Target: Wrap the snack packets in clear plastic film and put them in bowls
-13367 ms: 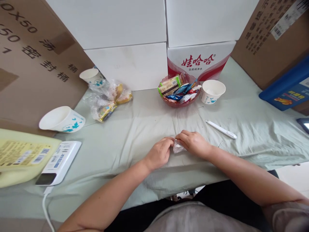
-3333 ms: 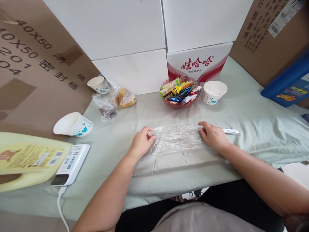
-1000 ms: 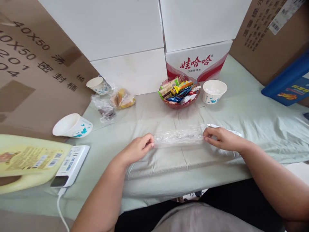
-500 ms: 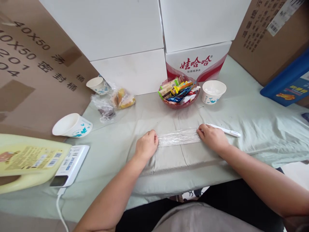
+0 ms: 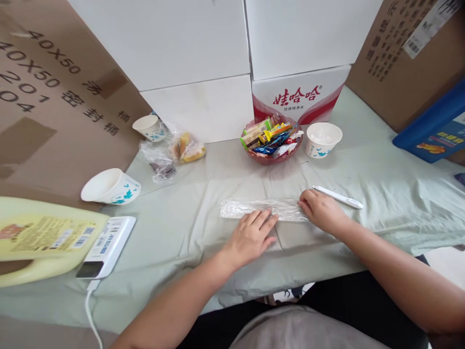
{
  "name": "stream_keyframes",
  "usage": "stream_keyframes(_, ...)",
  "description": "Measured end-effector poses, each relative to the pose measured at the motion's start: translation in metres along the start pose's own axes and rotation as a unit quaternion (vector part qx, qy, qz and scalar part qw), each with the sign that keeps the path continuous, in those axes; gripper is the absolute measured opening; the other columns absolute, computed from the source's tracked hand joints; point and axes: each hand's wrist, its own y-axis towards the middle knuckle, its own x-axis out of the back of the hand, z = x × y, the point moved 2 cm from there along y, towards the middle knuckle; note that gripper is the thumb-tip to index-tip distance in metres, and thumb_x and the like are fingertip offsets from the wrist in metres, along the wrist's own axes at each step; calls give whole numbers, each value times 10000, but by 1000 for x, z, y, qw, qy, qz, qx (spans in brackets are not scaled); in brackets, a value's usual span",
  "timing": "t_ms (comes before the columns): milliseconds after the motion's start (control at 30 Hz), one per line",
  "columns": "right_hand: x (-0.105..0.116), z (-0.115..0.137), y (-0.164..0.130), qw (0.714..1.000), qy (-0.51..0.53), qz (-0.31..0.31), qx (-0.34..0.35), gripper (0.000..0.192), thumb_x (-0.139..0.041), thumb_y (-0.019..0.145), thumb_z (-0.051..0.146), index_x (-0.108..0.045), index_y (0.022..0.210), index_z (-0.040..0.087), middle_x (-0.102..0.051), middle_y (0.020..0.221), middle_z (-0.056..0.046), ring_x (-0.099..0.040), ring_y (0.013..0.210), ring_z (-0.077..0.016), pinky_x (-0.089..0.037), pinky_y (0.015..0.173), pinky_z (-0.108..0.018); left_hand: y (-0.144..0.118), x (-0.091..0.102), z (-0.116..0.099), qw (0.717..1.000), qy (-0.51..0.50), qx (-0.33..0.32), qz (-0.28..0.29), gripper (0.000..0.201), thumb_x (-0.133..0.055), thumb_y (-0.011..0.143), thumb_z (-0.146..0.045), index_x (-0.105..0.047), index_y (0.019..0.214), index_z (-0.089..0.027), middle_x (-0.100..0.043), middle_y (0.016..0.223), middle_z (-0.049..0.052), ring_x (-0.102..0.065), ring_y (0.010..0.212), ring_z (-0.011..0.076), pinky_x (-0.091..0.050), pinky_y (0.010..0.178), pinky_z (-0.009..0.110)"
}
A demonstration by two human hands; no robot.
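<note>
A long, narrow strip of folded clear plastic film (image 5: 238,208) lies across the cloth in front of me. My left hand (image 5: 252,235) rests with its fingers spread over the near edge of the strip, around its middle. At the strip's right end, the curled fingers of my right hand (image 5: 319,208) pinch the film. Just beyond that hand lies a slim white utility knife (image 5: 339,197), which it does not appear to hold.
Behind stand a red bowl of wrapped snacks (image 5: 272,152) and a paper cup (image 5: 323,140). Left are a tipped paper cup (image 5: 111,186), bagged snacks (image 5: 187,148), a white power bank (image 5: 107,247) and a yellow jug (image 5: 47,240). Boxes (image 5: 196,111) wall the back.
My left hand has let go of the strip's left end and moved right, its fingers now spread over the middle. My right hand stays at the right end.
</note>
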Motion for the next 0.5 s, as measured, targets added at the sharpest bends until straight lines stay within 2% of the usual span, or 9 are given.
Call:
stream_keyframes(67, 6, 2, -9, 985, 161, 56, -15, 82, -467, 930, 270, -508, 927, 199, -613, 747, -24, -566, 650, -165, -426, 627, -304, -1, -4, -3, 1000, -13, 0, 21, 569, -568, 906, -475, -490, 1371, -156, -554, 1378, 140, -484, 1246, 334, -433, 980, 486)
stream_keyframes(100, 9, 5, -13, 963, 250, 102, -6, 101, -493, 926, 297, -489, 964, 204, -605, 730, -2, -565, 622, -146, -431, 601, -285, -1, -5, -5, 999, -26, -4, 26, 605, -575, 890, -522, -493, 1367, -158, -559, 1372, 140, -467, 1269, 341, -409, 1007, 506)
stream_keyframes(200, 17, 14, -23, 846, 464, 250, 77, 289, -548, 918, 412, -458, 1088, 195, -634, 826, -16, -609, 673, -127, -484, 609, -265, -2, -8, -9, 997, -76, -32, 13, 667, -580, 835, -635, -543, 1292, -150, -621, 1273, 135, -475, 1270, 336, -356, 1058, 535)
stream_keyframes(233, 19, 16, -24, 816, 498, 275, 101, 323, -531, 930, 438, -455, 1123, 190, -644, 861, -30, -621, 691, -128, -497, 617, -269, -3, -9, -12, 995, -87, -42, 2, 635, -588, 832, -628, -567, 1250, -151, -647, 1216, 125, -495, 1250, 328, -353, 1063, 533)
stream_keyframes(267, 21, 16, -24, 807, 512, 273, 114, 324, -499, 949, 442, -461, 1144, 185, -650, 875, -40, -627, 697, -129, -505, 623, -274, -3, -10, -14, 994, -93, -50, -10, 553, -600, 843, -583, -593, 1197, -157, -668, 1155, 110, -517, 1226, 318, -359, 1061, 525)
stream_keyframes(300, 21, 15, -22, 819, 505, 244, 119, 298, -463, 971, 420, -480, 1149, 181, -653, 877, -45, -630, 706, -131, -511, 638, -282, -3, -11, -18, 994, -91, -58, -23, 434, -606, 864, -504, -617, 1135, -165, -681, 1100, 94, -537, 1201, 308, -372, 1053, 512)
stream_keyframes(400, 17, 12, -14, 903, 380, 103, 173, 216, -422, 972, 223, -589, 1100, 178, -667, 969, -81, -625, 893, -169, -510, 807, -349, -2, -9, -27, 992, -80, -84, -50, 133, -557, 893, -245, -655, 953, -178, -693, 1000, 68, -574, 1155, 283, -418, 1019, 463)
stream_keyframes(433, 14, 13, -13, 919, 323, 75, 212, 255, -424, 938, 143, -622, 1095, 182, -666, 1038, -91, -599, 984, -188, -489, 878, -380, -1, -7, -30, 991, -85, -91, -54, 124, -536, 890, -203, -655, 912, -180, -693, 982, 65, -579, 1149, 277, -429, 1010, 451)
stream_keyframes(500, 5, 17, -11, 927, 229, 65, 289, 386, -419, 856, 28, -660, 1105, 197, -657, 1143, -87, -540, 1085, -216, -449, 955, -426, 0, 0, -33, 987, -119, -98, -55, 146, -508, 897, -183, -652, 880, -186, -693, 955, 58, -587, 1128, 258, -449, 992, 429)
